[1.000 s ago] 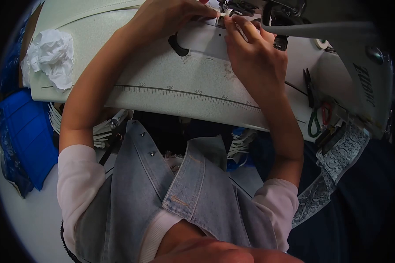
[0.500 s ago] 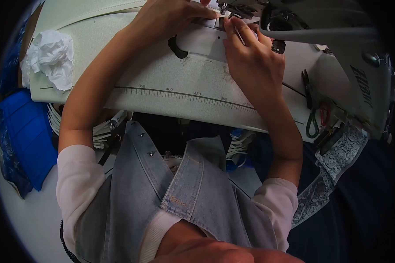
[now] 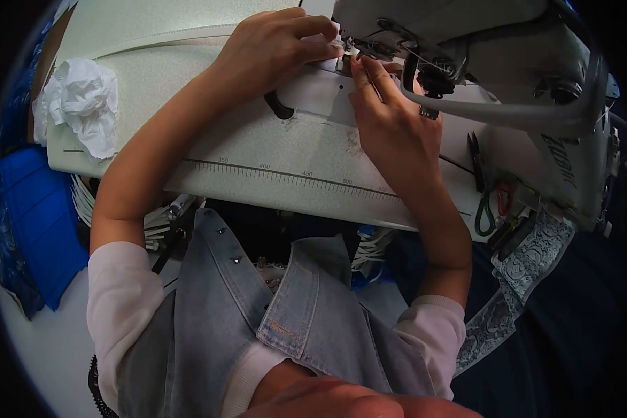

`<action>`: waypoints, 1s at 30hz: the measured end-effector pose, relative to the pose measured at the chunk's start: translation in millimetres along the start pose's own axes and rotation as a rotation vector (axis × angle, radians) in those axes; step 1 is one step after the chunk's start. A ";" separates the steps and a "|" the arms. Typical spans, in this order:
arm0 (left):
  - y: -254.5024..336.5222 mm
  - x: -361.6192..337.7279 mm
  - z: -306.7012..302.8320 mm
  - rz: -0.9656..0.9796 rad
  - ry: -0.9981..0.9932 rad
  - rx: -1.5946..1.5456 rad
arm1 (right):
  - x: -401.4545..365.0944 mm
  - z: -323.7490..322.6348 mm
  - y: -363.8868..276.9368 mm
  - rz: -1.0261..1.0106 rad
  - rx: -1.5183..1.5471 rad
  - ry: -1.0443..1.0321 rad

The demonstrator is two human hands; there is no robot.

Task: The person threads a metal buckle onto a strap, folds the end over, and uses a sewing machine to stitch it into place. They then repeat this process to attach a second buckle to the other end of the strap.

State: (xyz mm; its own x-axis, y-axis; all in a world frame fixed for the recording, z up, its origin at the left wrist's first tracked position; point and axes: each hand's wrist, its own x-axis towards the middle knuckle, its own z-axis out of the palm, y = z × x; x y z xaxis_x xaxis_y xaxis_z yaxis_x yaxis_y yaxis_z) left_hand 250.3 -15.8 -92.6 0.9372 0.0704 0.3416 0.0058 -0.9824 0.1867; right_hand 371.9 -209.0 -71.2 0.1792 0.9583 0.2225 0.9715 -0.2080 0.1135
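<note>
At the needle area of a white sewing machine (image 3: pixel 467 56), my two hands come together from either side. My left hand (image 3: pixel 275 52) is left of the needle, its thumb and bent fingers close together at the tips. Whatever lies between them is too small to make out. A narrow white strip (image 3: pixel 167 43) runs across the table and disappears behind this hand. My right hand (image 3: pixel 397 122) lies on the machine bed, fingers stretched forward with the tips beside the metal presser foot (image 3: pixel 345 64). The machine head covers part of its far side.
Crumpled white material (image 3: pixel 87 104) sits on the table's left end. Black-bladed scissors (image 3: pixel 476 164) and red-handled snips (image 3: pixel 503 198) lie at right, near hanging white lace (image 3: pixel 536 254). A ruler scale (image 3: pixel 292 173) marks the front edge. A blue padded item (image 3: pixel 38 223) is at left.
The view has tilted up, so the table and machine sit lower in the picture and more of the machine head shows. My left fingers look more raised and bent; my right hand stays by the presser foot.
</note>
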 end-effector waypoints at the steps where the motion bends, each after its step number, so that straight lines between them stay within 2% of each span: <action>1: 2.8 0.9 -0.9 0.016 0.023 -0.007 | -0.1 -1.6 -1.0 0.014 0.007 -0.003; 5: 11.4 7.0 -2.9 0.065 0.122 -0.024 | -1.8 -1.0 -0.5 0.010 -0.012 -0.117; 7: 12.3 6.5 -1.0 0.058 0.126 -0.024 | -4.3 1.3 0.4 0.063 0.208 -0.117; 11: 12.0 8.4 1.1 0.030 0.096 0.011 | -6.3 7.6 -3.0 0.026 0.055 0.005; 16: 14.2 9.5 -6.5 0.007 0.094 -0.028 | 6.9 -14.6 -6.4 -0.023 0.100 -0.074; 22: 15.5 6.4 -10.0 0.030 0.132 -0.010 | 4.7 -4.5 -4.7 -0.008 0.100 -0.081; 27: 9.4 2.7 -15.1 0.071 0.043 -0.039 | -17.4 6.7 18.1 0.165 0.272 -0.180; 30: 11.0 -6.5 -25.5 0.002 0.007 -0.037 | -25.9 10.0 29.5 0.231 0.442 0.001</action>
State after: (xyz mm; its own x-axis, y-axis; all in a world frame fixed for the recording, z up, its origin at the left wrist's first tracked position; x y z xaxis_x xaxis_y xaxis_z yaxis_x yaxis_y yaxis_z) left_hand 235.4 -22.6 -69.3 0.9347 0.0697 0.3486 -0.0093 -0.9755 0.2200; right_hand 397.5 -238.0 -83.3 0.3978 0.8966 0.1944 0.8793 -0.3121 -0.3599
